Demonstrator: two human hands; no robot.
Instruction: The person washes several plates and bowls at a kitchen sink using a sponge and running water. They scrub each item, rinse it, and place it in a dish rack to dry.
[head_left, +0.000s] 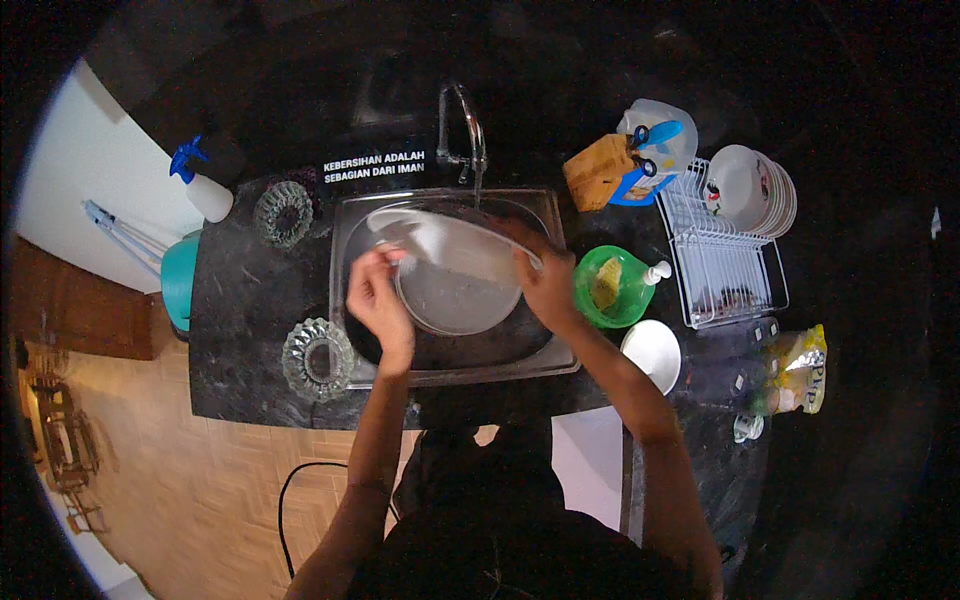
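Note:
My right hand (547, 281) grips the rim of a large pale plate (457, 251), tilted and motion-blurred above the steel sink (566, 352). My left hand (375, 292) is at the plate's left side with its fingers curled. Blur hides whether those fingers grip the rim or only touch it. Below the plate, a round translucent basin (457, 307) sits in the sink. Behind it, a thin stream falls from the chrome faucet (472, 127), and the plate hides where it lands.
Right of the sink stand a green tub (634, 304) with a sponge, a white bowl (651, 352), a wire dish rack (727, 274) with several plates (739, 184), and a wooden knife block (596, 172). Leftward are two glass dishes (319, 360) and a spray bottle (208, 196).

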